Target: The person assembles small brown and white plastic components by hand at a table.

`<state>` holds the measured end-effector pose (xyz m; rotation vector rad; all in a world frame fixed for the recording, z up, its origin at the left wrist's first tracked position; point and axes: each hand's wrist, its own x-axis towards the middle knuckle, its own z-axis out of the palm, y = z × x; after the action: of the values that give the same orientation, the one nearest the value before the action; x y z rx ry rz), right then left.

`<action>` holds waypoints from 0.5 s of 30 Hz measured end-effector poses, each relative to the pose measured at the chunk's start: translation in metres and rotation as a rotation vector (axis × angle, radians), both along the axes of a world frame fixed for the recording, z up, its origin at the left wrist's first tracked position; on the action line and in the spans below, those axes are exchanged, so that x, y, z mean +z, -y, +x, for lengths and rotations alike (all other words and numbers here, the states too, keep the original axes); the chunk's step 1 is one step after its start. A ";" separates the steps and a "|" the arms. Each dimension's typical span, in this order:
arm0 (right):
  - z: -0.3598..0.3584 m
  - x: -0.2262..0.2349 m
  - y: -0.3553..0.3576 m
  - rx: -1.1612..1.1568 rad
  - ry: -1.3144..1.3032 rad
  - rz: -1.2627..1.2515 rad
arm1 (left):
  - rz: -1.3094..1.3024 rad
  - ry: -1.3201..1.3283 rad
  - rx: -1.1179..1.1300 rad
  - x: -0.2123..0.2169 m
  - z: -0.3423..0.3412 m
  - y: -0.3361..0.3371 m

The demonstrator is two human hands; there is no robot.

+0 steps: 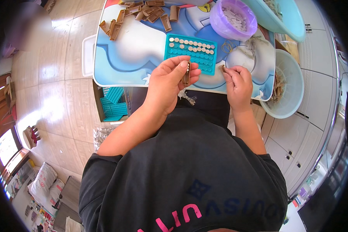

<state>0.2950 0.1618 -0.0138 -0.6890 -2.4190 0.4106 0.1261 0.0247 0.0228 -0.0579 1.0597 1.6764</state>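
My left hand (167, 79) grips a narrow brown plastic casing (186, 75) over the table's near edge, thumb pressed on its upper end, where small pale parts show. My right hand (239, 83), apart to the right, pinches a small brown piece (222, 68) between thumb and fingertips; its exact kind is too small to tell. Just beyond my left hand lies a teal tray (171, 56) with round pockets. Silvery discs like button cells (189, 43) fill much of its far rows. Part of the tray's near side is hidden by my left fingers.
Loose brown casings (154, 14) lie at the table's far left. A purple-lined bowl of pale pieces (217, 15) stands far right, beside rubber bands (227, 46). Basins (294, 23) and a tub (295, 96) flank the right edge. Teal trays (114, 108) sit in a box below left.
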 end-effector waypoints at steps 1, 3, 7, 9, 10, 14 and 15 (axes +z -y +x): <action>0.000 0.003 0.000 0.002 0.000 -0.001 | -0.001 0.000 0.002 -0.001 0.000 0.000; 0.001 0.013 0.002 0.012 0.116 0.038 | 0.003 0.018 0.012 -0.002 0.001 0.001; 0.007 0.008 -0.005 -0.038 0.101 -0.104 | 0.003 0.017 0.010 -0.002 0.000 0.002; 0.006 0.015 -0.007 -0.288 0.073 -0.668 | 0.007 0.025 0.012 -0.001 0.001 0.001; 0.007 0.014 -0.009 -0.288 0.071 -0.668 | 0.008 0.023 0.011 -0.001 0.001 0.001; 0.015 0.013 -0.025 -0.245 0.141 -0.386 | -0.012 0.015 0.002 0.000 0.002 0.000; 0.015 0.015 -0.025 -0.253 0.215 -0.287 | -0.008 0.017 0.001 0.000 0.002 0.000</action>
<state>0.3097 0.1872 0.0008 -1.2047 -2.4502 0.6119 0.1282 0.0245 0.0231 -0.0777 1.0540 1.6702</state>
